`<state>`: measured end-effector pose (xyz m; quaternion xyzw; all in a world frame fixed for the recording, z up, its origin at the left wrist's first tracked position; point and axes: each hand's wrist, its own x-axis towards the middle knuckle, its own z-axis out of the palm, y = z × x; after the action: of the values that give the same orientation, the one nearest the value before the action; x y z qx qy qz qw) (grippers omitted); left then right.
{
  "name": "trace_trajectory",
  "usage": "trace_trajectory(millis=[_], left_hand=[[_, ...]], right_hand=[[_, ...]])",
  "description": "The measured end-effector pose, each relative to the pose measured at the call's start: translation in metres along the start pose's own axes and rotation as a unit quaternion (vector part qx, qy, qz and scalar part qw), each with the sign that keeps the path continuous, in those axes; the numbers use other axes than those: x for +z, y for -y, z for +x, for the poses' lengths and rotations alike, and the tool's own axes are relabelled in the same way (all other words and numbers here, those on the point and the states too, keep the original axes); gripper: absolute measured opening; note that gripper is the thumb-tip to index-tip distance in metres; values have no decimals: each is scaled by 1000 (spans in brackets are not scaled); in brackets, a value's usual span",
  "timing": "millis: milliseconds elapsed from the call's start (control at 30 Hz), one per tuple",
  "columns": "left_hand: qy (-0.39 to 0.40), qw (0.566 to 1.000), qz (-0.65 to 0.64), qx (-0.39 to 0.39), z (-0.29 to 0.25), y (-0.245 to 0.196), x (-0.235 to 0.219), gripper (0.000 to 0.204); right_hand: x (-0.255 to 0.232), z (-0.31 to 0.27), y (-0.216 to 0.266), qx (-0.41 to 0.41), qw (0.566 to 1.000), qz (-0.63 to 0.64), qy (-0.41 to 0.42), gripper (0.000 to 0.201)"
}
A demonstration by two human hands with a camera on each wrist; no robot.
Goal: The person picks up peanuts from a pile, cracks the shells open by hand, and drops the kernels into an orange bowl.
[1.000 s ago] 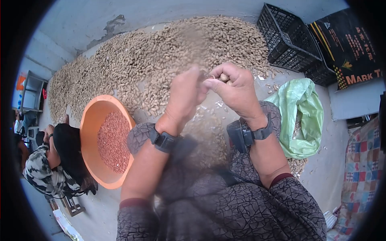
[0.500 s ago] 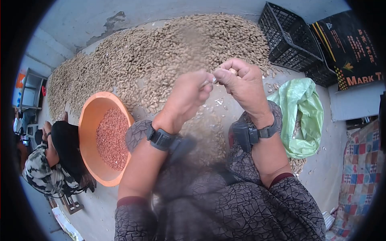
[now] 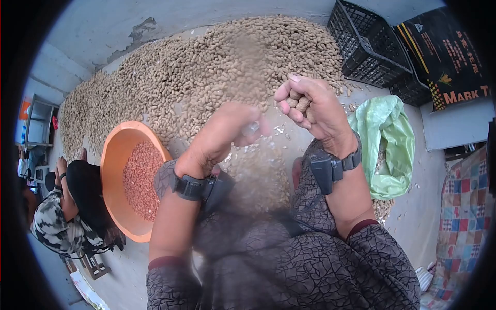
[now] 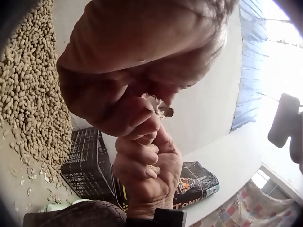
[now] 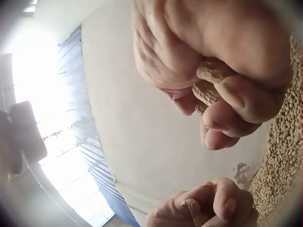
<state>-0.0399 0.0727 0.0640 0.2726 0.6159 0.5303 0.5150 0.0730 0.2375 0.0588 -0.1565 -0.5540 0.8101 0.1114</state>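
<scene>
In the head view my left hand (image 3: 227,132), blurred, is low over the floor between the knees. Its curled fingers hold a broken peanut shell (image 4: 162,108), pale inside, seen most clearly in the left wrist view. Up and to the right, my right hand (image 3: 325,111) cups several whole peanuts (image 3: 299,103) in its curled fingers. Some of these peanuts (image 5: 206,92) show between fingers and palm in the right wrist view. A gap separates the two hands. Beyond them spreads a large heap of unshelled peanuts (image 3: 206,67).
On the left stands an orange basin (image 3: 114,209) holding reddish peanut kernels (image 3: 139,181). Shell scraps (image 3: 263,181) litter the floor between the legs. To the right are an open green sack (image 3: 387,178), black crates (image 3: 361,57) and a black printed bag (image 3: 449,57). Another person (image 3: 62,222) sits at far left.
My hands, together earlier, have parted. The left has drawn left and toward the body; the right has shifted slightly right and turned, showing the peanuts in it.
</scene>
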Motion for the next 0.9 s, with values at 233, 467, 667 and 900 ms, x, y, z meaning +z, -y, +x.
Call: trace_trajectory(millis=[233,467,667,900], left_hand=[[-23,977,-202,-61,4,4,11,17],[-180,931,276,156,15,24,6,23],[-191,972,121,70,-2,-4,9,29],[-86,989,-37,114,-1,-5,22,24]], right_hand=[[7,-6,-5,-19,994,-43,99,24],[9,-5,-3,1,996,-38,76,33],[18,-6,-2,49,996,13,68,38],[25,-7,-7,77,994,11,71,39]])
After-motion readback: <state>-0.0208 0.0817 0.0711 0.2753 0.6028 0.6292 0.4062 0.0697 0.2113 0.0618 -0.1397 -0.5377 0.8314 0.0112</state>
